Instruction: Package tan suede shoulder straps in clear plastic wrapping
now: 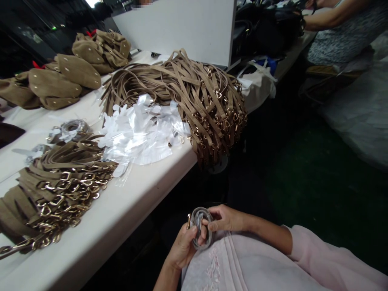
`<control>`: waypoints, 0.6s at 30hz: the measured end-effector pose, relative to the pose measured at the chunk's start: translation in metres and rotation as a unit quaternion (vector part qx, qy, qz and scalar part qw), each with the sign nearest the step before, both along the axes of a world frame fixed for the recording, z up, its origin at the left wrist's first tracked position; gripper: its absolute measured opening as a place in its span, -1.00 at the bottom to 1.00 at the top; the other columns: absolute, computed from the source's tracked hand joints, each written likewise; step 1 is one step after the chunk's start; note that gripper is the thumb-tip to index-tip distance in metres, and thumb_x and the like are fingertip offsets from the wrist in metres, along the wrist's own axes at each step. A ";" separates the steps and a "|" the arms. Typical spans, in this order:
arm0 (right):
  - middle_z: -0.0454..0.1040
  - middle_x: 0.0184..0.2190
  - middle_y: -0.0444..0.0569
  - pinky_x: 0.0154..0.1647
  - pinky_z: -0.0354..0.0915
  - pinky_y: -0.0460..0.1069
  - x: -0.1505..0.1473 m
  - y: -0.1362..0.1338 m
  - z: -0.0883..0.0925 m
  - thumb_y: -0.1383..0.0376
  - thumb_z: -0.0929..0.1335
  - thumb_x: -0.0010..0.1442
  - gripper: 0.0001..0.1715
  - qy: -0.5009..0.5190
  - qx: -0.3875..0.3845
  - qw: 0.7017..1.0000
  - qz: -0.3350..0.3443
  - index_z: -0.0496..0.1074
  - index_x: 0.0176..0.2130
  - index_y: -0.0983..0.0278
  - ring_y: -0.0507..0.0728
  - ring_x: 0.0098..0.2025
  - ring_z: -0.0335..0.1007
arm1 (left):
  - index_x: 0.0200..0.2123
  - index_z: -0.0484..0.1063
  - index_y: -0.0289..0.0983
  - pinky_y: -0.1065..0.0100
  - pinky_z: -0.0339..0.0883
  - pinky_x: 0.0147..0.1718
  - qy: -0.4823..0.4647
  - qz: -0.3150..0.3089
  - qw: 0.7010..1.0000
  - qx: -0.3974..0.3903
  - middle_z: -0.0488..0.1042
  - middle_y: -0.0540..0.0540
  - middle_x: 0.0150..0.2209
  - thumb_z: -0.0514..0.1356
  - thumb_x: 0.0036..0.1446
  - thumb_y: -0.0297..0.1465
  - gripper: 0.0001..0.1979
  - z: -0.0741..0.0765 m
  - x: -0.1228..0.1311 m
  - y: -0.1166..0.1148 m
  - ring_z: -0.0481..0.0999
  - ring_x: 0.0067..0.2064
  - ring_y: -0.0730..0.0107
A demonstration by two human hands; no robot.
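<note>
Low in the picture, over my lap, both hands hold a coiled strap wrapped in clear plastic with a gold clasp at its top. My left hand grips it from below, fingers curled round the coil. My right hand pinches its upper right edge. On the white table to the left lies a stack of brown straps with gold buckles. A larger heap of brown straps hangs over the table's edge. Clear plastic sleeves lie between the two piles.
Brown studded bags sit at the table's far left. A wrapped coil lies near them. A white board stands behind the straps. Another person sits at the top right. Dark floor lies to the right.
</note>
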State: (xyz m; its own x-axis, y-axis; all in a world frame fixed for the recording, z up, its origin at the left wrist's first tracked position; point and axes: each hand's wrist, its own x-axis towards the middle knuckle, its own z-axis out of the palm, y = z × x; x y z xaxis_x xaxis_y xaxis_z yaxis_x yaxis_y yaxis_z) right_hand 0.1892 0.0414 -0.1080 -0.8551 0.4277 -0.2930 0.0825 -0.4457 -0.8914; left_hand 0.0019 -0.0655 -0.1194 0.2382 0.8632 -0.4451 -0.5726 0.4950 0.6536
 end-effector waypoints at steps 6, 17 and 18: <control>0.56 -0.24 0.01 0.02 0.35 0.07 -0.010 -0.011 -0.008 -0.02 0.51 0.03 -0.40 0.045 -0.093 0.995 0.011 0.45 -0.10 0.34 0.19 -0.11 0.50 | -0.17 0.51 -0.36 0.28 0.37 -0.20 -0.014 0.133 0.987 -0.092 0.47 -0.09 -0.45 0.30 0.12 -0.18 -0.64 -0.015 0.014 -0.014 0.51 -0.35 0.31; 0.58 -0.32 -0.02 -0.07 0.39 0.06 -0.016 -0.017 -0.030 -0.02 0.54 -0.05 -0.43 0.007 -0.064 0.997 -0.036 0.54 -0.25 0.39 0.17 -0.24 0.52 | -0.47 0.43 -0.33 0.37 0.25 -0.37 0.226 0.110 0.965 -0.072 0.46 -0.07 -0.47 0.28 0.01 0.05 -0.50 0.008 0.020 -0.006 0.41 -0.41 0.35; 0.58 -0.32 -0.02 -0.08 0.39 0.06 -0.016 -0.017 -0.030 -0.02 0.53 -0.03 -0.44 0.009 -0.059 0.998 -0.032 0.54 -0.25 0.38 0.17 -0.24 0.52 | -0.51 0.40 -0.33 0.37 0.23 -0.38 0.230 0.094 0.967 -0.062 0.44 -0.07 -0.49 0.26 0.01 0.06 -0.48 0.009 0.020 -0.004 0.39 -0.42 0.35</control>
State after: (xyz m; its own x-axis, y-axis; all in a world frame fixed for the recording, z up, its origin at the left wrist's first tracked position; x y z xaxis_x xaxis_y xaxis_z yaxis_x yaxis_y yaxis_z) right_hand 0.1732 0.0242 -0.1384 -0.8329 0.4440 -0.3302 0.0360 -0.5520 -0.8331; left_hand 0.0216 -0.0697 -0.1101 -0.1659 0.8046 -0.5702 -0.3231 0.5019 0.8023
